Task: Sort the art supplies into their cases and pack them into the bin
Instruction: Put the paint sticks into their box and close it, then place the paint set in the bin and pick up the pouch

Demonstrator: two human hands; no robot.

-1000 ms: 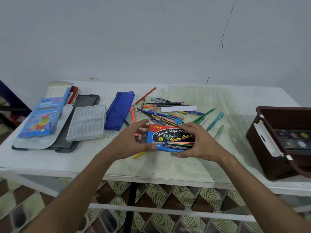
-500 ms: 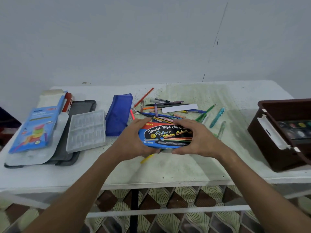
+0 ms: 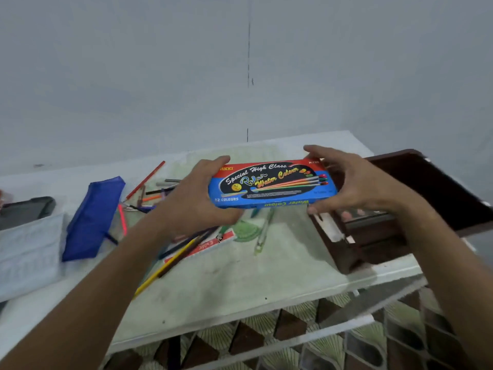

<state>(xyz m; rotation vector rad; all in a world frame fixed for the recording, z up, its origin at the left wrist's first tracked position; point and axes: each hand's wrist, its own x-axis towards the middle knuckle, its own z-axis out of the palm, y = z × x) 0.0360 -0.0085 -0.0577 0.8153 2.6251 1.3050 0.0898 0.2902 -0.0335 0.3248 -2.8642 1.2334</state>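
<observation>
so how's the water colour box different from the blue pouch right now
The water colour box is held off the table between the left hand and right hand; the blue pouch lies on the table, untouched. The water colour box is a stiff, flat box printed with lettering and brushes; the blue pouch is plain, soft and looks like fabric. The box sits near the brown bin; the pouch lies further left. Both are mostly blue and oblong.

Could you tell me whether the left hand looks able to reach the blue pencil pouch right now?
Probably not yet: the left hand grips the watercolour box, though the blue pouch lies uncovered just to its left.
</observation>
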